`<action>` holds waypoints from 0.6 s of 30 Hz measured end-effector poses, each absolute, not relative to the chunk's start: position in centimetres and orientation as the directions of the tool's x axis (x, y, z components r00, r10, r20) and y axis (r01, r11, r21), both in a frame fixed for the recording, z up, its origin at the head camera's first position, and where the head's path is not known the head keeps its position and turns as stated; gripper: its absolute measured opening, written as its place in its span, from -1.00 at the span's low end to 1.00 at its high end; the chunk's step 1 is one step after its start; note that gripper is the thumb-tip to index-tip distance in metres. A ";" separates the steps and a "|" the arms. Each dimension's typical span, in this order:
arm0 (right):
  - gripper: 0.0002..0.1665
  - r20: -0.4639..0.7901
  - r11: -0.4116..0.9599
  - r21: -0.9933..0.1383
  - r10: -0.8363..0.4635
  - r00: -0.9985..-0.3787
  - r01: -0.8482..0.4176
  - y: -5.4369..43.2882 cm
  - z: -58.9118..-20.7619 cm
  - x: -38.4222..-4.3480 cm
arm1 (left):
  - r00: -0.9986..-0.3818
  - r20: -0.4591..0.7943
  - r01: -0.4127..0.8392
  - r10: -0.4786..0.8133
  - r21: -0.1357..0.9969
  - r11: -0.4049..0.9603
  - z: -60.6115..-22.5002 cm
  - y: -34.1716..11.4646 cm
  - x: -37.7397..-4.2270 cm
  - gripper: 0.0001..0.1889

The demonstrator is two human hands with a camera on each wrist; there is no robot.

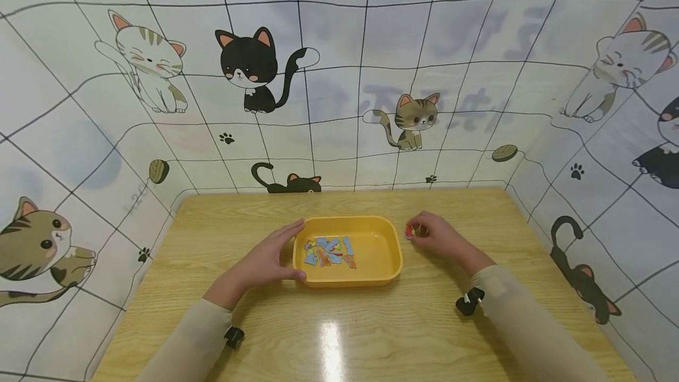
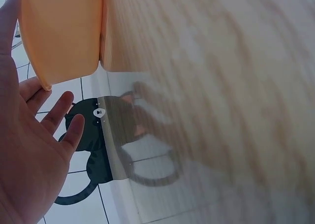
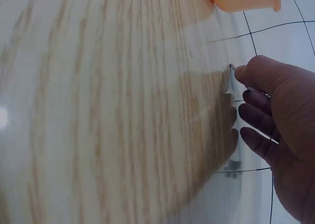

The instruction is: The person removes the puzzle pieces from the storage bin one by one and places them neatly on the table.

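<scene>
A yellow tray (image 1: 379, 255) lies on the wooden table, with several small flat blue and orange pieces (image 1: 323, 252) heaped in its left half. My left hand (image 1: 270, 257) is at the tray's left end, thumb at the near corner and fingers at the far one. In the left wrist view its fingers are spread, touching the tray rim (image 2: 61, 79). Just right of the tray, my right hand (image 1: 437, 236) pinches a small colourful piece (image 1: 409, 232) with red on it, low over the table. Only that piece's thin edge shows past the thumb in the right wrist view.
The wooden table (image 1: 239, 217) meets a cloth backdrop (image 1: 339, 93) with cats and grid lines, rising behind and on both sides. A small black device (image 1: 469, 301) sits by the right cuff, another black device (image 1: 234, 336) by the left.
</scene>
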State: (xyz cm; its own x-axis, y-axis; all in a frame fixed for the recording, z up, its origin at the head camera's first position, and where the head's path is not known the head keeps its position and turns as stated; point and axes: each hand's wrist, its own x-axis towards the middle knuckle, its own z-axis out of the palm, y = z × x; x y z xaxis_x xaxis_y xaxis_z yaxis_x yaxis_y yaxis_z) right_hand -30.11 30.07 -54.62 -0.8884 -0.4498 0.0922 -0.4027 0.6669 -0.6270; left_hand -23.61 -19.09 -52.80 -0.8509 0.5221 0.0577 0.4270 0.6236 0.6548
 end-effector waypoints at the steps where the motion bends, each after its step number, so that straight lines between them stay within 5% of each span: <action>1: -0.65 0.087 0.672 -0.624 -0.448 -0.890 -0.399 30.1 -54.7 -30.1 | -0.851 0.054 0.425 0.522 0.655 0.625 -52.8 -19.1 -23.6 0.32; 18: -0.71 -0.007 0.720 -0.609 -0.424 -0.906 -0.332 30.0 -54.9 -30.1 | -0.850 0.049 0.425 0.524 0.652 0.628 -52.8 -19.0 -23.6 0.29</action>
State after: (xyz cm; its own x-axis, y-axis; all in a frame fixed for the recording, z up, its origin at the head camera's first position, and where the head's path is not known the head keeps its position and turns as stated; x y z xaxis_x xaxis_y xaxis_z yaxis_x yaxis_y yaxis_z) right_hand -30.12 30.04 -54.87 -0.9057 -0.4238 -0.0069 -0.3322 0.7200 -0.6093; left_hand -23.62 -19.03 -52.77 -0.8500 0.5245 0.0487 0.4248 0.6279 0.6522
